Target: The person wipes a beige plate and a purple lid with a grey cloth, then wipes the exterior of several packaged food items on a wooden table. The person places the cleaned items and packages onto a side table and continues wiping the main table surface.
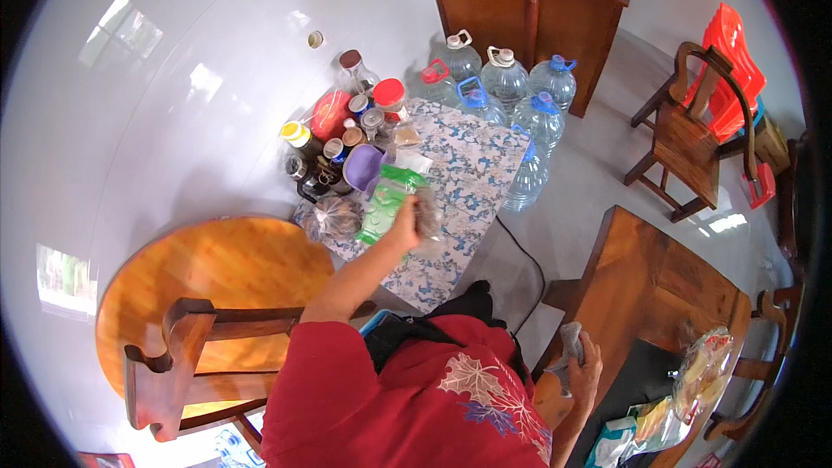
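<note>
My left hand reaches over a small table with a blue-and-white patterned cover. Its fingers are closed on a green packet, held near the table's left side. A clear bag with something brownish shows just right of the same hand; whether I grip it too, I cannot tell. Off to the right, my right hand is closed round a grey cloth beside the wooden table. A purple container sits just behind the packet, and a clear bag of brown dried food lies to its left.
Jars and bottles, among them a red-lidded jar, crowd the table's far left. Several large water bottles stand behind and right. A round wooden tabletop and chair are at left; a wooden table is at right. A black cable crosses the floor.
</note>
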Motion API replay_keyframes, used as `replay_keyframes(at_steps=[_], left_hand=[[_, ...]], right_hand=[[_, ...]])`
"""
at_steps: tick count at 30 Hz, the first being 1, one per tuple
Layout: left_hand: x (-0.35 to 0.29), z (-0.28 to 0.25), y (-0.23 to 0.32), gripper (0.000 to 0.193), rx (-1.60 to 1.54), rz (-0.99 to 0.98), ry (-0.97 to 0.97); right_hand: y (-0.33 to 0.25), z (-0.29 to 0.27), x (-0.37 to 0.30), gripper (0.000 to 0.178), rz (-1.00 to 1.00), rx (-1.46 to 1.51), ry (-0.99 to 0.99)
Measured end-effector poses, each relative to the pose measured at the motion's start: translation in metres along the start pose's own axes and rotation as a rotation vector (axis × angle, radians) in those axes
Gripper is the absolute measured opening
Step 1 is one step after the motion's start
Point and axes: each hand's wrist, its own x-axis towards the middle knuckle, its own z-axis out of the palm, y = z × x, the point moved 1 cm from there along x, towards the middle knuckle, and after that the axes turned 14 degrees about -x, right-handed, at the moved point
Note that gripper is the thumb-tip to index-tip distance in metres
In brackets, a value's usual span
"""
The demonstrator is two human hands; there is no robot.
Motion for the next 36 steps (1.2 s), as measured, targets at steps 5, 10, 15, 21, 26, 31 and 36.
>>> replay_keyframes(at_steps=[5,10,15,21,26,31,36], left_hand=[[-0.017,-0.077,0.072,0.028,0.032,0.291,0.266],[0.000,-0.120,0.107,0.043,0.236,0.536,0.691],[0.032,-0.149,0.123,0.057,0.459,0.691,0.770],[0.084,-0.194,0.139,0.060,0.654,0.707,0.826],[0.128,-0.287,0.179,0.064,0.902,0.925,0.763],[0.135,-0.261,0.189,0.061,1.154,0.670,0.842],[0.095,-0.162,0.179,0.081,1.311,0.531,1.040]], right_hand=[[0.006,0.028,0.009,0.052,-0.027,-0.149,-0.070],[-0.011,0.019,0.033,0.049,-0.018,-0.194,-0.151],[-0.003,0.025,0.043,0.050,-0.014,-0.217,-0.164],[-0.011,0.027,0.035,0.048,0.068,-0.214,-0.125],[-0.024,0.027,0.049,0.046,0.050,-0.151,-0.107],[-0.027,0.012,0.046,0.043,0.119,-0.114,-0.089],[-0.032,-0.003,0.044,0.050,0.311,-0.105,0.290]])
